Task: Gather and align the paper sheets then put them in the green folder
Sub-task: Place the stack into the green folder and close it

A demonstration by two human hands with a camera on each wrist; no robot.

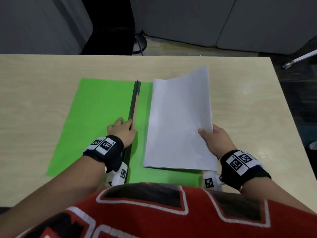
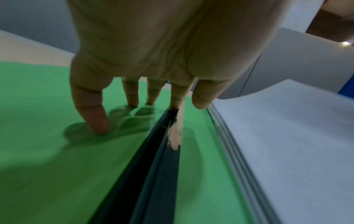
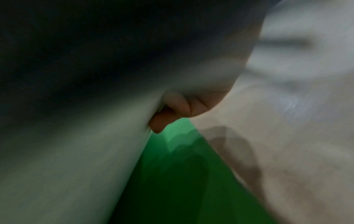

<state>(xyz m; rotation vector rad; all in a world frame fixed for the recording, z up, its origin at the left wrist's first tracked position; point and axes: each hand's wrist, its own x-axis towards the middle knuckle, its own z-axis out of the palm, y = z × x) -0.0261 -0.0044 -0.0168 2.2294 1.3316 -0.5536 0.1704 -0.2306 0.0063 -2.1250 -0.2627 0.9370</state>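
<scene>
On the worktop (image 1: 42,86), the open folder (image 1: 96,107) is being pressed by the left hand's (image 1: 122,130) straight fingers; at 3 o'clock, sheets (image 1: 180,117) are being pinched by the right hand (image 1: 217,140).

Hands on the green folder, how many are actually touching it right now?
1. The left hand presses fingertips on the green folder beside its dark spine. The right hand grips the paper stack above the folder; contact underneath is hidden.

Head view evenly lit and sharp; right wrist view dim, heavily blurred.
</scene>
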